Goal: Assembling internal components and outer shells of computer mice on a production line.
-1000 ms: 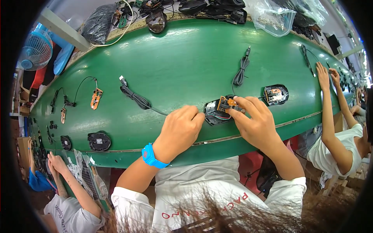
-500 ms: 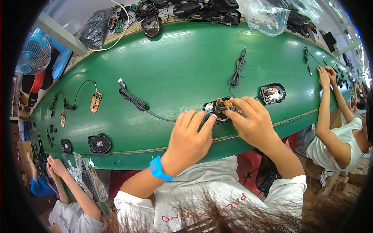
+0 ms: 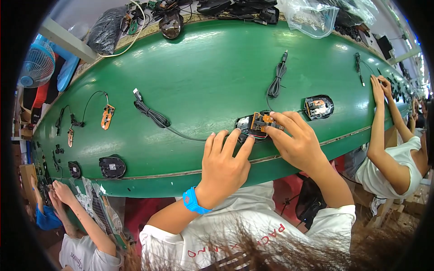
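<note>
The right hand [image 3: 298, 142], back upward and reaching leftward, pinches a circuit board [image 3: 259, 122] between thumb and fingers over a black mouse shell [image 3: 244, 123]. The left hand [image 3: 224, 167] points forward, fingers loosely spread, fingertips by the shell's near-left edge, on the green table [image 3: 203, 81].

both hands [image 3: 225, 169] at black mouse shell [image 3: 244, 123] | right hand [image 3: 297, 143] pinching orange circuit board [image 3: 258, 121] | green table [image 3: 203, 67] beneath

"What is hidden?"
"The right hand [image 3: 296, 142] covers the right end of the circuit board [image 3: 260, 122], which hides part of the black shell [image 3: 243, 123]."
"Anything cut off?"
"The clear bag [image 3: 312, 20], by the top edge."
</note>
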`<act>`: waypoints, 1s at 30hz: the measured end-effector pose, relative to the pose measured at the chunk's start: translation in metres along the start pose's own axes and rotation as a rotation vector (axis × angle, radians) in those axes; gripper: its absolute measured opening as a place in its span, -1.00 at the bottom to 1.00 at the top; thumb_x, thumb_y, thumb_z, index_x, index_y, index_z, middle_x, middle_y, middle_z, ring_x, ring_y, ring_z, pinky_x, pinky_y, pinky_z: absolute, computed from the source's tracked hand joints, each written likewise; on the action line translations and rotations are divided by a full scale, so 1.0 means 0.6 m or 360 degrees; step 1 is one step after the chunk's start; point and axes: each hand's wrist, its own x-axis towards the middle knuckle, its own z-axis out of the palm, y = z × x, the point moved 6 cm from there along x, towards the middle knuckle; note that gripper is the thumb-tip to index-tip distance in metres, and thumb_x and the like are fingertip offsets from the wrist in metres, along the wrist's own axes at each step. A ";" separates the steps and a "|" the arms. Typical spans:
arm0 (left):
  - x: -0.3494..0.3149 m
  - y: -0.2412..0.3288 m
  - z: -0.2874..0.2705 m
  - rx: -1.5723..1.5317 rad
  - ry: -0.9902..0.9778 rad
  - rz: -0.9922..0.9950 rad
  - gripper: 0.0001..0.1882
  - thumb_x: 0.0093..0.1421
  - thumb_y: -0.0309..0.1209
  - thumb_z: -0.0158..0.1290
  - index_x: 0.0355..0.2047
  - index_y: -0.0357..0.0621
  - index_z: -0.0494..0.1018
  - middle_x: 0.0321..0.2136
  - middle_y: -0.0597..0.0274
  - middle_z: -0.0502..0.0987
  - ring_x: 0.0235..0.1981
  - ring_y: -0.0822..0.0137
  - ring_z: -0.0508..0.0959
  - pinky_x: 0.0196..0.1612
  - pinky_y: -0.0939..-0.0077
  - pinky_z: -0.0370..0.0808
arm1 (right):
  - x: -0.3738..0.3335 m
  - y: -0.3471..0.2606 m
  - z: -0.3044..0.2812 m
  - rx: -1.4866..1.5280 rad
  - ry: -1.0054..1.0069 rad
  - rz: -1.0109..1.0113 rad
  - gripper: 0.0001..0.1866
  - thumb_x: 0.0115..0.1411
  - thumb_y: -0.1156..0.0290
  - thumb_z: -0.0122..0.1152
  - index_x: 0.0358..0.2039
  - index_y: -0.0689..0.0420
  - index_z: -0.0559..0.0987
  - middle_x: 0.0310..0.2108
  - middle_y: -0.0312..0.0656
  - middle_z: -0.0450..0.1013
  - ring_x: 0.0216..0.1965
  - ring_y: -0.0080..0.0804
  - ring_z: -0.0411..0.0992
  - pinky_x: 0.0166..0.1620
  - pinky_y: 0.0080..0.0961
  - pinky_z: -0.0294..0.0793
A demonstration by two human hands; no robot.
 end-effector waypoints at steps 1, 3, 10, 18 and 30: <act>0.000 0.000 0.002 -0.0006 -0.0005 -0.0003 -0.46 0.01 -0.50 0.18 0.08 -0.05 0.56 0.07 -0.04 0.46 0.08 -0.10 0.45 0.17 -0.15 0.38 | -0.001 0.001 0.001 0.0013 0.0011 0.0007 -0.69 0.02 0.59 0.34 -0.16 0.21 0.66 -0.03 -0.02 0.52 -0.09 -0.09 0.52 -0.12 -0.27 0.61; 0.001 0.002 0.003 0.0003 -0.0002 -0.0029 -0.45 0.01 -0.49 0.18 0.09 -0.05 0.56 0.07 -0.04 0.46 0.08 -0.10 0.44 0.17 -0.16 0.36 | 0.000 0.003 0.004 0.0047 0.0033 0.0014 -0.63 -0.08 0.65 0.40 -0.18 0.18 0.65 0.00 -0.05 0.52 -0.11 -0.08 0.53 -0.13 -0.25 0.61; 0.003 0.006 0.008 0.0023 -0.0053 -0.0114 -0.45 0.01 -0.47 0.17 0.10 -0.06 0.57 0.09 -0.05 0.44 0.11 -0.13 0.40 0.19 -0.21 0.33 | -0.001 0.003 0.005 0.0057 0.0065 -0.0042 -0.64 -0.08 0.66 0.41 -0.20 0.19 0.65 0.02 -0.01 0.52 -0.12 -0.06 0.54 -0.15 -0.26 0.62; 0.004 0.006 0.009 0.0002 -0.0115 -0.0115 -0.47 0.01 -0.47 0.15 0.07 -0.09 0.58 0.11 -0.05 0.43 0.14 -0.15 0.38 0.23 -0.24 0.30 | -0.001 0.016 0.015 0.0218 0.0042 -0.0106 -0.63 -0.08 0.66 0.41 -0.18 0.20 0.64 0.05 0.01 0.52 -0.06 -0.01 0.54 -0.12 -0.25 0.65; 0.007 0.002 0.005 -0.0037 -0.0170 -0.0128 -0.47 0.01 -0.46 0.14 0.07 -0.11 0.58 0.14 -0.04 0.40 0.16 -0.12 0.37 0.26 -0.21 0.28 | 0.026 0.028 0.024 0.0376 -0.0220 -0.0208 -0.61 -0.06 0.67 0.35 -0.15 0.16 0.64 0.02 -0.04 0.53 -0.04 -0.03 0.54 -0.12 -0.26 0.67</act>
